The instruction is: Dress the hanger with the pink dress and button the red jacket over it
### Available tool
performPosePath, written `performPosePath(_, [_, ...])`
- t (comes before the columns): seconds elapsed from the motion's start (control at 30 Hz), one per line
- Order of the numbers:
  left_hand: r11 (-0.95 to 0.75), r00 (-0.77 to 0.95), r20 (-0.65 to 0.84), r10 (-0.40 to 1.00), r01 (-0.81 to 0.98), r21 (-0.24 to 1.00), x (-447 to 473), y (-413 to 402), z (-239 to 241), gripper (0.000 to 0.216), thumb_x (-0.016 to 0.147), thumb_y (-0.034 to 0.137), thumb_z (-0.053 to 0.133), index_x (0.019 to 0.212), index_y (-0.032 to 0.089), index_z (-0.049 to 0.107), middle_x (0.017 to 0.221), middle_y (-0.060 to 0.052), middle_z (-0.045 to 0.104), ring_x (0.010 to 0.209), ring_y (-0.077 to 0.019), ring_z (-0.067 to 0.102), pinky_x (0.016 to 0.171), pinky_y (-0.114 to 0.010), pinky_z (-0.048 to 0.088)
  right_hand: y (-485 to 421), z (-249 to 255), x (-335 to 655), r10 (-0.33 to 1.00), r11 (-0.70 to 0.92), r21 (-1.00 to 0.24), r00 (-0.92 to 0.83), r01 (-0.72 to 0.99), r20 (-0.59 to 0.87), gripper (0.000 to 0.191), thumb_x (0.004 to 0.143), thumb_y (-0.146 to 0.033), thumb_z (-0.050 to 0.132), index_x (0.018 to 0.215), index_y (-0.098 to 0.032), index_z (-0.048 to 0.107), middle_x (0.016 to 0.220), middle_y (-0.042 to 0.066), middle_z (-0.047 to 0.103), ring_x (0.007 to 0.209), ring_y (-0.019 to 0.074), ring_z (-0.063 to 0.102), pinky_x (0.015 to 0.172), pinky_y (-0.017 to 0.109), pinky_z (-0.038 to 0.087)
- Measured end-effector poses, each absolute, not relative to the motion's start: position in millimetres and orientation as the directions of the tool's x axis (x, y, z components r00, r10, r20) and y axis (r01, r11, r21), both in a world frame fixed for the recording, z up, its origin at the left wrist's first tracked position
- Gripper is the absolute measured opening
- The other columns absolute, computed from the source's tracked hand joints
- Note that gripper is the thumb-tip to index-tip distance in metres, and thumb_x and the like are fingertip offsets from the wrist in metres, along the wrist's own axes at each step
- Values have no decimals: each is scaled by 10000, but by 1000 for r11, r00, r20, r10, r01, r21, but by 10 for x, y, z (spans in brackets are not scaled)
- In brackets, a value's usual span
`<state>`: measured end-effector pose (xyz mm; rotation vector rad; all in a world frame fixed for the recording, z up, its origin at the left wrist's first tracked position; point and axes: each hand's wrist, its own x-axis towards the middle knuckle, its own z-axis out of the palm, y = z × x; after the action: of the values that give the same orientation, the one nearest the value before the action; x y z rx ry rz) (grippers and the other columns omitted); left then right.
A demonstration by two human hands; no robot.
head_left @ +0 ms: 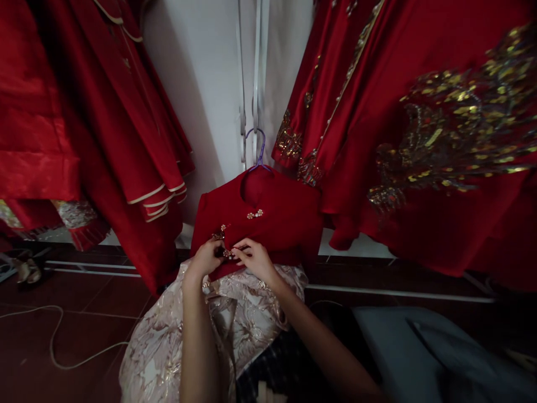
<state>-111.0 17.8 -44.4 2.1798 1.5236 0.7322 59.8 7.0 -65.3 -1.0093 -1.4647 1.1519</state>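
Observation:
A red blouse [285, 224] with a notched neckline hangs in front of me on a purple hanger [260, 157]. Small flower-shaped jewelled ornaments [255, 214] sit on its chest. My left hand [205, 258] pinches the blouse at the left of its front opening. From the other side, my right hand [254, 258] has thumb and fingertips closed at a jewelled fastener [227, 253] on the same opening. The fingers partly cover that fastener, so whether it is fastened cannot be seen. A pale floral brocade cloth [161, 336] with gold shimmer lies beneath my forearms.
Red garments [126, 112] with cream edging hang at the left. Sequinned red garments [444, 145] hang at the right. A white metal rail [260, 73] rises behind the hanger. A cable [54, 336] crosses the tiled floor, and a grey-blue surface [386, 336] is at lower right.

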Motion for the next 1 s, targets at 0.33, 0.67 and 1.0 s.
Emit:
performPosePath(0.33, [-337, 303, 166, 939, 700, 629, -1021, 160, -423, 65, 699, 219, 564, 711, 165, 597, 602, 26, 523, 572, -104, 445, 548, -202, 326, 145, -719, 684, 951, 284, -938, -179, 196, 251, 239, 775, -372, 564, 894, -167, 595, 780, 22, 608, 642, 126, 600, 392, 184, 499])
performPosePath(0.67, [-315, 291, 167, 942, 598, 737, -1066, 184, -453, 188, 695, 324, 600, 750, 146, 624, 678, -19, 638, 614, -121, 559, 579, -210, 406, 92, -707, 640, 888, 451, -802, -105, 391, 448, 157, 817, -300, 546, 867, -179, 631, 857, 38, 652, 662, 115, 618, 655, 246, 517])
performPosePath(1.0, [-76, 241, -23, 970, 390, 918, -1080, 229, -493, 210, 581, 272, 707, 727, 123, 680, 733, -61, 707, 694, -158, 641, 693, -259, 501, 97, -808, 603, 920, 386, -851, -80, 356, 383, 213, 807, -338, 564, 909, -183, 669, 933, 63, 663, 722, 161, 652, 607, 273, 561])
